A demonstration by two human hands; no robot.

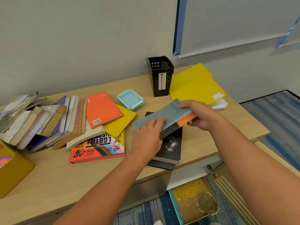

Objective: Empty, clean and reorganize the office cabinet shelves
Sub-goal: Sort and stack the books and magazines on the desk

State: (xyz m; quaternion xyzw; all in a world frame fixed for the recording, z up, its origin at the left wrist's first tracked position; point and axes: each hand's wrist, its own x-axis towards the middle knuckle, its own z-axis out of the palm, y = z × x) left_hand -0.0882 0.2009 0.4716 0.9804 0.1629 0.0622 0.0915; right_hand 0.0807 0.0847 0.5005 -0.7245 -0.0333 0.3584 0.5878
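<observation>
A pale blue paperback [164, 115] with an orange spine band is held tilted above a black book [171, 146], which lies flat on the wooden surface [53, 172] just in front of the black magazine bin [159, 75]. Left of that bin lie a light blue lidded box [130, 99], an orange book [102, 108] and a slumped row of worn books [42, 122]. A yellow folder [194, 83] lies right of the bin.

This looks like an office. A light wood-laminate cabinet top [48, 181] stands against a plain grey wall, with blue patterned carpet [279, 117] on the floor to the right. On it, a black perforated file holder [159, 75] labelled "MAGAZINE" stands at the far side beside a yellow tabbed file folder [196, 85], and a heap of books [40, 120] lies at the left.
</observation>
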